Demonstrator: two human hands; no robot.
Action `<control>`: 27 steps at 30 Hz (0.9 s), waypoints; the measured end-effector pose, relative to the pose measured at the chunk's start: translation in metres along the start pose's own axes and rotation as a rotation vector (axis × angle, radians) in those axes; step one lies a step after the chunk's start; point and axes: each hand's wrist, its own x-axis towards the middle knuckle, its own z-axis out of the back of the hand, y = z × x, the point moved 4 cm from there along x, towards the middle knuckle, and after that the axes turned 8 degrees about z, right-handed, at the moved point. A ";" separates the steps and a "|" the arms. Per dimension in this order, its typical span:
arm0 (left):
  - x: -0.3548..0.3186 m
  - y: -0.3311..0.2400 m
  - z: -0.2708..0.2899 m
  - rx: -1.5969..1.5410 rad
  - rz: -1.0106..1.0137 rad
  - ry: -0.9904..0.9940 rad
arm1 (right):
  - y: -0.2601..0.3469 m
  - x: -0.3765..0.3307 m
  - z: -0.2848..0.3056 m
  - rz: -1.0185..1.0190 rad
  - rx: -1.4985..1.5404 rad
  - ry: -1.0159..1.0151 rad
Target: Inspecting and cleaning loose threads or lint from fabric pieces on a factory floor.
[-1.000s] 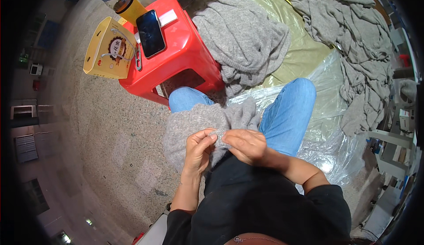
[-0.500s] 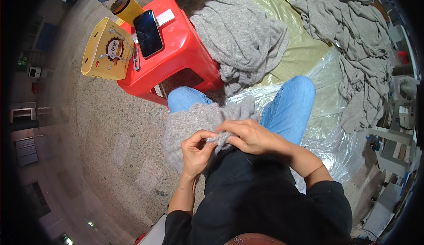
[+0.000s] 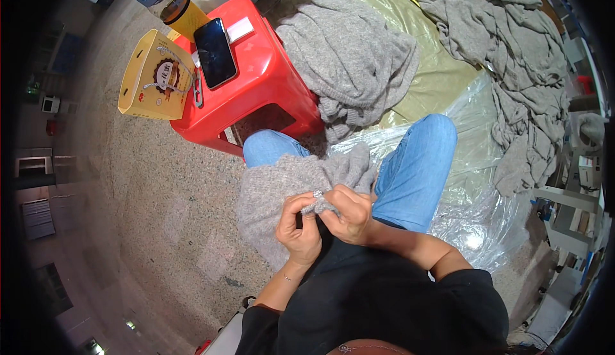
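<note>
A grey knitted garment (image 3: 272, 192) lies across my lap, draped over my left thigh and between my knees. My left hand (image 3: 300, 230) pinches a bunched edge of it between thumb and fingertips. Close beside it, my right hand (image 3: 349, 213) grips the same edge, fingers curled inward. A small fold of the knit shows between the two sets of fingertips. Whether a small tool or thread is also in the fingers cannot be made out.
Ahead on the left stands a red plastic stool (image 3: 256, 80) with a phone (image 3: 215, 52), thread snips (image 3: 198, 90), a yellow paper bag (image 3: 157, 80) and a bottle (image 3: 179, 10). Grey knit piles (image 3: 349, 51) lie on plastic sheeting (image 3: 442, 99) ahead and right.
My left hand has shifted right and slightly down. My right hand has drawn back left and lower, its fingers now curled tighter at the knit edge.
</note>
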 end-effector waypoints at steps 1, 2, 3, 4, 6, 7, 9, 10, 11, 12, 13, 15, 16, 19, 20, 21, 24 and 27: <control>0.001 0.000 0.000 -0.001 -0.001 0.001 | 0.002 0.001 0.002 0.069 -0.050 0.009; 0.002 0.003 -0.001 -0.010 0.067 0.040 | 0.003 0.002 0.005 0.138 -0.103 0.018; 0.004 0.005 -0.002 -0.019 0.134 0.080 | 0.000 0.002 0.007 0.138 -0.106 0.017; 0.008 0.004 0.000 -0.020 0.134 0.082 | -0.002 0.000 0.008 0.202 -0.125 0.021; 0.016 -0.003 -0.006 0.160 0.059 0.351 | -0.009 -0.004 0.011 0.267 -0.143 0.028; 0.017 -0.002 -0.004 0.160 0.061 0.351 | -0.015 -0.005 0.013 0.232 -0.159 0.028; 0.018 0.010 0.002 0.530 0.072 0.337 | -0.026 -0.002 0.019 0.199 -0.168 0.031; 0.016 0.018 0.011 0.569 -0.016 0.344 | -0.039 0.002 0.028 0.040 -0.096 -0.042; 0.017 0.023 0.015 0.568 -0.013 0.347 | -0.053 0.004 0.037 -0.124 -0.028 -0.117; 0.017 0.037 0.025 0.271 0.359 0.275 | -0.064 0.004 0.041 -0.356 0.125 -0.091; 0.012 0.050 0.034 -0.039 0.717 0.189 | -0.074 0.001 0.045 -0.587 0.278 -0.064; 0.021 0.040 0.036 -0.214 0.822 0.200 | -0.080 0.002 0.052 -0.756 0.321 0.020; 0.024 0.039 0.034 -0.262 0.812 0.225 | -0.072 0.008 0.053 -0.589 0.218 0.079; 0.026 0.033 0.025 -0.272 0.809 0.280 | -0.039 0.028 0.033 -0.196 0.001 0.191; 0.027 0.031 0.020 -0.229 0.759 0.337 | -0.035 0.025 0.019 -0.183 0.094 0.357; 0.028 0.028 0.017 -0.186 0.707 0.393 | -0.031 0.021 0.008 -0.169 0.188 0.521; 0.029 0.028 0.024 -0.177 0.740 0.391 | -0.043 0.016 0.001 -0.251 0.279 0.528; 0.023 0.032 0.025 -0.206 0.761 0.420 | -0.048 0.012 0.002 -0.331 0.283 0.420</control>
